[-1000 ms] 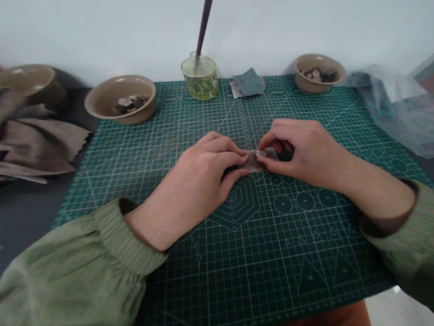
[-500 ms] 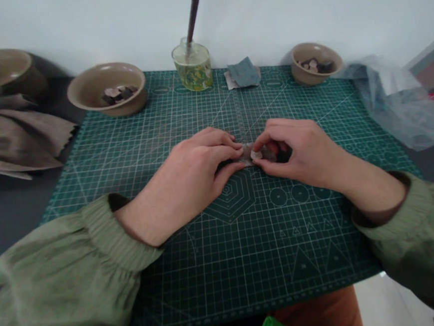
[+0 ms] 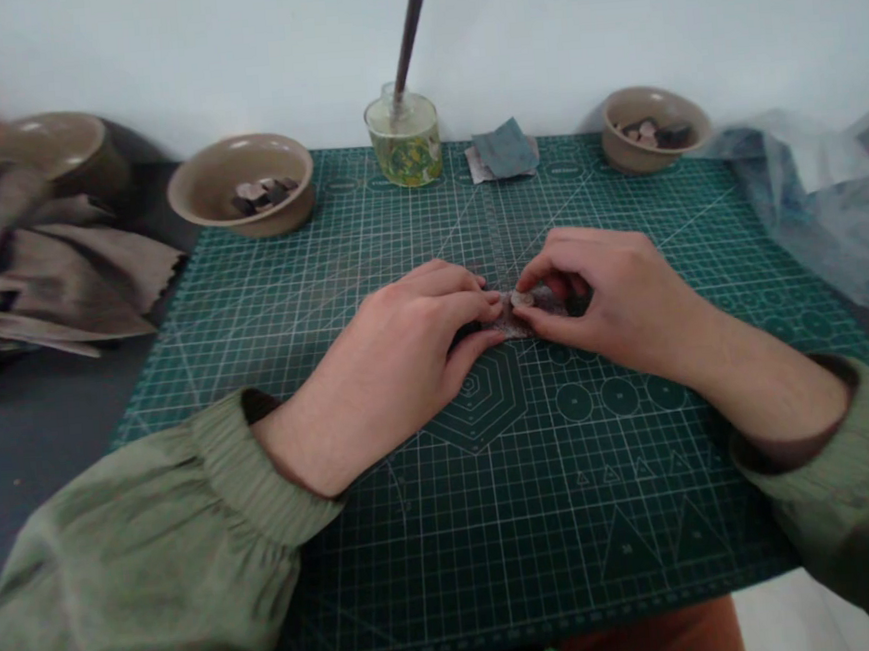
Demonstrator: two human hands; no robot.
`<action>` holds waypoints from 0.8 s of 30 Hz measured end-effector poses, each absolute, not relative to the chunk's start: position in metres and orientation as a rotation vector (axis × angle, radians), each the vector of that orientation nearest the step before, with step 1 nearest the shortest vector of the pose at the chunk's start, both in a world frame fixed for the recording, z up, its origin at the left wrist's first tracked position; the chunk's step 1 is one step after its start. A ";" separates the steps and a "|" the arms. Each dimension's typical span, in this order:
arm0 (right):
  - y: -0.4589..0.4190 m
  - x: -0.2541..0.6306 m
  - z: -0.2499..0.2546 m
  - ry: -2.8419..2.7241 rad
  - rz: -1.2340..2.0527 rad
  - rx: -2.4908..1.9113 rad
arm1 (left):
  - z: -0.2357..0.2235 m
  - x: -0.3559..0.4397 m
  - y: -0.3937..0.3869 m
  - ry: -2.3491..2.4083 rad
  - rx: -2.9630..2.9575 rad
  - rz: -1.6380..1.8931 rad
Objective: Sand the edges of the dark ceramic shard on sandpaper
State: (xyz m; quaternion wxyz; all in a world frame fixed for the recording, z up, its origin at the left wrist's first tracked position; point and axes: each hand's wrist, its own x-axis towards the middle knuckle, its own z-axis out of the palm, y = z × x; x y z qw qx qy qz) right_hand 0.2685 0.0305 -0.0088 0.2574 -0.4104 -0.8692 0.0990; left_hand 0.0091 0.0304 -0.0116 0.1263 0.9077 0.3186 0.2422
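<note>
My left hand (image 3: 399, 353) and my right hand (image 3: 598, 303) meet near the middle of the green cutting mat (image 3: 370, 270). Together they pinch a small mottled brown strip (image 3: 511, 326), its material unclear. The left fingertips press on its left end. My right thumb and fingers close around its right end, where a small pale oval piece (image 3: 522, 299) shows. Much of the strip is hidden by my fingers.
Along the mat's far edge stand a glass jar (image 3: 406, 152) holding a dark rod, a folded grey-blue sheet (image 3: 505, 149), and tan bowls (image 3: 198, 189) (image 3: 620, 140) of small chips. Crumpled cloth (image 3: 46, 266) lies left; clear plastic (image 3: 792, 187) lies right.
The whole view has shifted slightly with my head. My hands stay together on the strip, with no visible change in their hold.
</note>
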 end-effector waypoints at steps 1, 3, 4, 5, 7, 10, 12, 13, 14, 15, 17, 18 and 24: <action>0.030 0.267 -0.009 -2.358 0.281 -1.091 | -0.012 0.009 0.030 0.930 2.647 0.701; 0.029 0.267 -0.009 -2.364 0.329 -1.057 | -0.012 0.009 0.030 0.938 2.645 0.688; 0.028 0.267 -0.010 -2.365 0.348 -1.054 | -0.012 0.009 0.030 0.939 2.639 0.682; 0.028 0.268 -0.010 -2.364 0.354 -1.064 | -0.012 0.009 0.030 0.937 2.631 0.682; 0.027 0.270 -0.010 -2.355 0.328 -1.097 | -0.012 0.010 0.031 0.939 2.616 0.684; 0.027 0.269 -0.010 -2.350 0.283 -1.085 | -0.013 0.010 0.031 0.948 2.613 0.683; 0.027 0.270 -0.010 -2.357 0.314 -1.052 | -0.013 0.010 0.030 0.957 2.617 0.676; 0.027 0.270 -0.010 -2.362 0.337 -1.047 | -0.012 0.010 0.030 0.955 2.618 0.675; 0.027 0.271 -0.010 -2.367 0.353 -1.056 | -0.012 0.010 0.030 0.950 2.616 0.679; 0.028 0.271 -0.010 -2.367 0.354 -1.076 | -0.012 0.010 0.030 0.944 2.613 0.684; 0.028 0.271 -0.009 -2.358 0.317 -1.117 | -0.011 0.010 0.030 0.934 2.608 0.690; 0.029 0.270 -0.009 -2.352 0.296 -1.122 | -0.011 0.010 0.030 0.938 2.607 0.690; 0.026 0.268 -0.010 -2.366 0.399 -1.042 | -0.010 0.010 0.030 0.963 2.607 0.673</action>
